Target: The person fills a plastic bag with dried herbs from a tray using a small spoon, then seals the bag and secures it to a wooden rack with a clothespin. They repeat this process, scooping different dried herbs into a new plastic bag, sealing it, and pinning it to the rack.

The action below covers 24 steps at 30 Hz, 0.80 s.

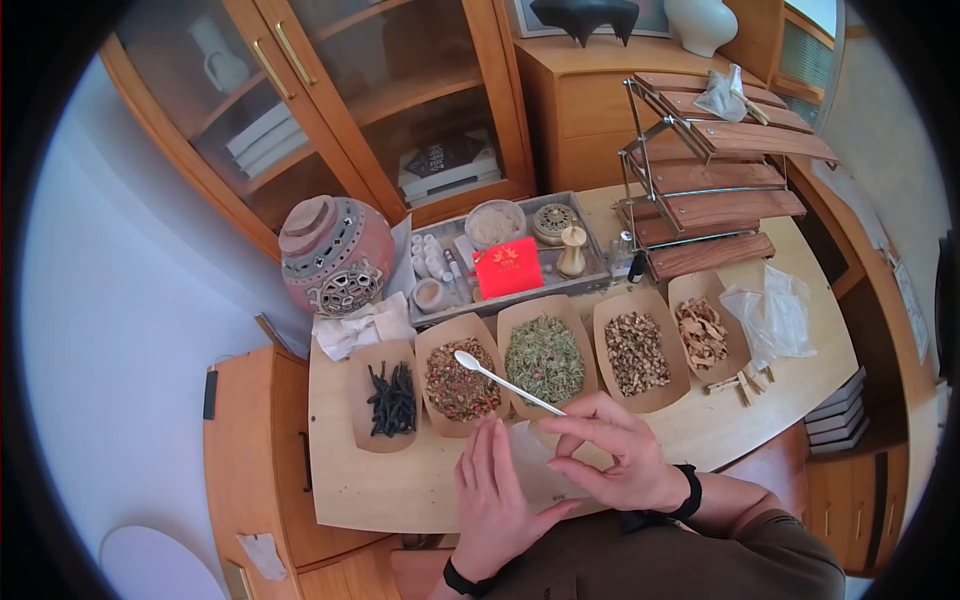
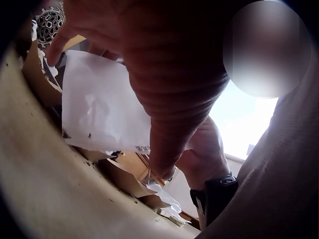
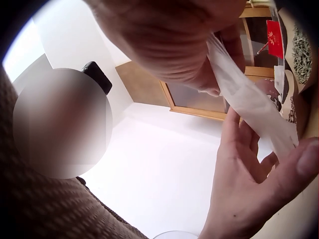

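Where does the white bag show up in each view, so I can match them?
Head: the white bag is below and right of centre.
Left wrist: left of centre.
Right wrist: right of centre.
Shared landmark: the left hand, which shows in all three.

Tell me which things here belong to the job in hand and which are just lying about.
Likely part of the job:
- white bag, between both hands
- white spoon, held in the right hand
- five paper trays of dried plant pieces

Seemingly just lying about:
- red packet
- patterned jar
- slatted wooden stand
- clear plastic bags
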### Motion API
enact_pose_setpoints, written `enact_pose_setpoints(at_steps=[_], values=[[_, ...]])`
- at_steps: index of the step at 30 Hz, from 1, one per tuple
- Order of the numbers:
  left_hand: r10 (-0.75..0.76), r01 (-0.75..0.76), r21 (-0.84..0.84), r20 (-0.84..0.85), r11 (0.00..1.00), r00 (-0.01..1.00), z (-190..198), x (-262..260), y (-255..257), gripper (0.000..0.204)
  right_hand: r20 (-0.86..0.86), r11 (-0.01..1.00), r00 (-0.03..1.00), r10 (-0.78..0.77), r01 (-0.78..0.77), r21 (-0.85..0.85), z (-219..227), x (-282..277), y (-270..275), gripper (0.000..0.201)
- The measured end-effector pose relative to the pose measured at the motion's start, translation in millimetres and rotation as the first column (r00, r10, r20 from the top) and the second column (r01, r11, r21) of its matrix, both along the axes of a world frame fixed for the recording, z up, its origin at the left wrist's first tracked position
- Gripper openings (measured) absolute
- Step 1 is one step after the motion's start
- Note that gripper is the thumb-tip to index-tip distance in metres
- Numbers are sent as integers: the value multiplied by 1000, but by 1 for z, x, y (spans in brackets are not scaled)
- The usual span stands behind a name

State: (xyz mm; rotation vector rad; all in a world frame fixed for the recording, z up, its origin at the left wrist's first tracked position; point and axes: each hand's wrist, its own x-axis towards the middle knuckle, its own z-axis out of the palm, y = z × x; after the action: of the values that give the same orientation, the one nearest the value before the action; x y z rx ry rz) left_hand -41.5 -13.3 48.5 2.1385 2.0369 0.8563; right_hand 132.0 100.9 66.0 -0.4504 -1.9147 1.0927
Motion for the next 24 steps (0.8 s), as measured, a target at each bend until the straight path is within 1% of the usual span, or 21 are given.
enact_pose_setpoints(at_steps=[4,6,7,9,10,12,13,15,16,18,19,21,22,24], values=[[3,-3,-18,1,1000,1000,-4,3,-2,135,35,1000,999,-3,4,-29,-2,1,1,52],[-14,17,-43,76,999,997,-7,2,-2,133,20,996,997,71,-70,-46,-5,1,0,49],[-15,18,-44,75,999,997,-6,1,-2,133,19,997,997,70,-69,-47,-5,2,2,49],[-37,61,-89,245,994,969,-4,0,-3,131,67,983,983,169,-173,53,-3,8,9,47],[-38,62,-89,244,994,969,-4,-1,-4,131,66,984,983,169,-172,52,-3,11,12,47],[-54,90,-84,359,992,932,-7,-3,-7,126,38,961,962,271,-268,-62,-2,17,19,46],[-53,89,-85,359,992,932,-9,-5,-8,126,38,961,962,271,-269,-63,0,19,22,46],[-58,109,-70,513,992,856,-14,-8,-8,126,47,968,967,249,-249,8,4,22,26,50],[-58,109,-70,513,992,856,-16,-9,-8,126,47,968,967,249,-250,8,4,22,26,50],[-66,112,-44,580,993,812,-21,-10,-9,123,75,968,965,251,-251,-12,2,23,22,52],[-68,114,-44,580,993,812,-27,-11,-9,123,75,968,966,249,-249,-12,0,23,20,52],[-30,66,-25,696,997,717,-35,-11,-9,118,61,963,961,270,-268,-37,-4,21,15,53],[-32,68,-25,696,997,718,-37,-12,-10,118,60,963,961,268,-267,-36,-5,20,13,53],[-16,49,-28,685,998,728,-37,-15,-8,110,83,982,980,182,-186,37,-6,19,10,52]])
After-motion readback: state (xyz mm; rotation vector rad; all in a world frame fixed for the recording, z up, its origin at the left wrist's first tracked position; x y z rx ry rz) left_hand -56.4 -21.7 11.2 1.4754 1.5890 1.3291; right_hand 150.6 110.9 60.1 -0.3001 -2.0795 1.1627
